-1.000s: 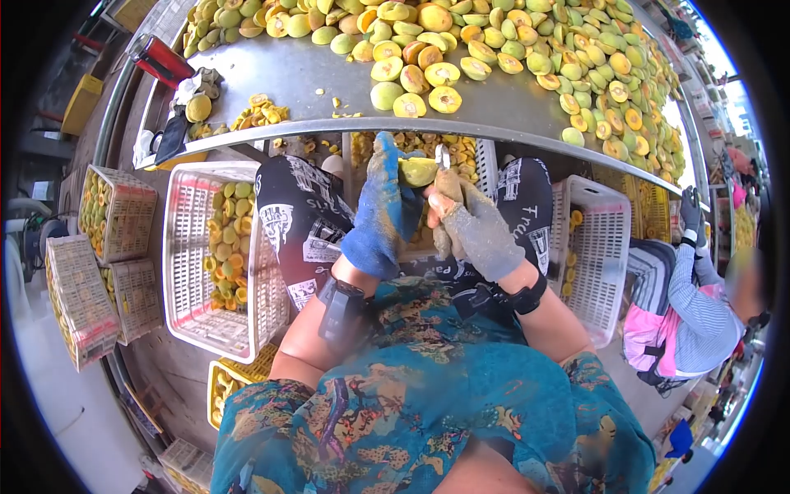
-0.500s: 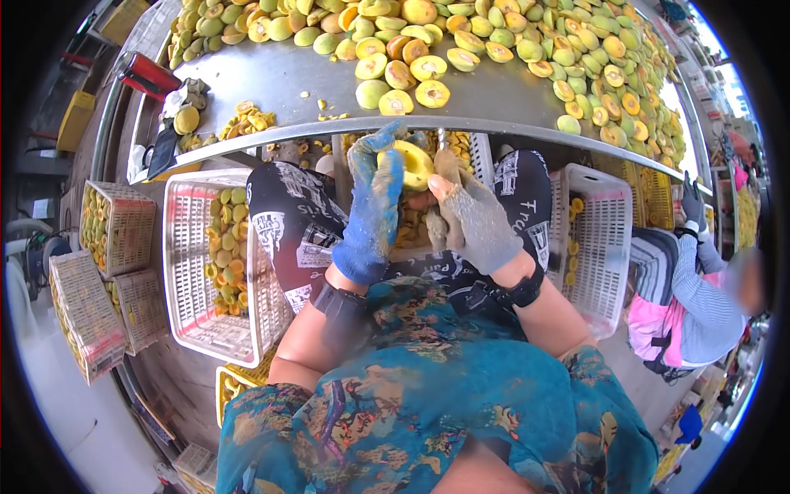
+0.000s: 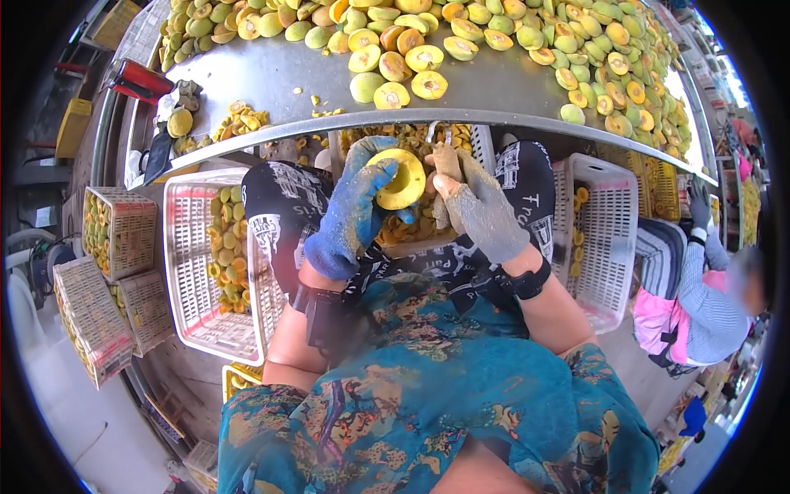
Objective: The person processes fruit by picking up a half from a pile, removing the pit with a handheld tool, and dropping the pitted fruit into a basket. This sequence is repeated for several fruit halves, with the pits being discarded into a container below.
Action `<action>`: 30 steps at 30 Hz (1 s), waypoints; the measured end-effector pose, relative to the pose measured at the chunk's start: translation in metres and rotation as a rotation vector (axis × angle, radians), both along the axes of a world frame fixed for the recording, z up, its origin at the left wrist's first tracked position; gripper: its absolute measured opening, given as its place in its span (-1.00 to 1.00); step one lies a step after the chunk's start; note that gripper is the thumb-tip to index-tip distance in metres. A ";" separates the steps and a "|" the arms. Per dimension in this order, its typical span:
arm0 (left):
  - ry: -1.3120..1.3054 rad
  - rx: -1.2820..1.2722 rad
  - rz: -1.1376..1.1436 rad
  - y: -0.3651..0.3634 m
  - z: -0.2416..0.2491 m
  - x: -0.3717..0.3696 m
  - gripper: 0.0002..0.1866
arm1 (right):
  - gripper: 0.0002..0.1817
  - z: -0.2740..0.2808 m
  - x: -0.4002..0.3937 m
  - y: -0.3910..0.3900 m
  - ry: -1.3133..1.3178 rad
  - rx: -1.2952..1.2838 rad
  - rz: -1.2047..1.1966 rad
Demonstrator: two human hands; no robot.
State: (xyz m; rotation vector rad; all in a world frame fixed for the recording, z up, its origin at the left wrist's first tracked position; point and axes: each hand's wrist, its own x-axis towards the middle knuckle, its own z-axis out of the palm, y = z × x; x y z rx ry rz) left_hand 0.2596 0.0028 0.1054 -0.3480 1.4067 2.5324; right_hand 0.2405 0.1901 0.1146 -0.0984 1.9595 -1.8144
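My left hand [image 3: 350,218], in a blue stained glove, is closed around a yellow peach half [image 3: 402,182]. Its cut face is turned up and shows a round hollow with no stone in it. My right hand [image 3: 485,210], in a greyish glove with bare fingertips, is closed on a slim pitting tool [image 3: 433,132]; its curved metal end sticks out past the fingers, and the rest is hidden. The tool is apart from the peach half. Below both hands, a crate [image 3: 485,160] between my knees holds yellow peach pieces [image 3: 411,229].
Piled peach halves [image 3: 576,49] lie on the metal table [image 3: 271,78], beside a red can-like object [image 3: 140,81]. White crates [image 3: 218,329] [image 3: 605,288] flank my legs. Stacked crates [image 3: 95,309] stand further left. Another person [image 3: 708,288] sits at right.
My left hand has turned the peach half so its hollow faces up. My right hand has drawn away from the fruit, tool still held. The view has shifted slightly.
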 end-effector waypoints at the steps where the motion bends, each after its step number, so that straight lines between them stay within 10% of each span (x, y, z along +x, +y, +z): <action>1: -0.015 -0.003 0.006 -0.002 0.003 0.000 -0.61 | -0.55 0.000 0.002 0.001 0.026 0.016 0.026; 17: 0.184 -0.501 0.025 -0.008 0.024 0.014 -0.60 | -0.51 -0.020 0.016 -0.020 0.898 0.460 -0.102; 23: 0.261 -0.653 0.150 -0.007 0.038 0.031 -0.66 | -0.58 -0.051 -0.006 -0.012 0.426 0.989 0.039; 30: 0.139 -0.739 0.314 -0.064 0.085 0.055 -0.68 | -0.60 -0.063 -0.001 -0.024 0.650 0.678 0.084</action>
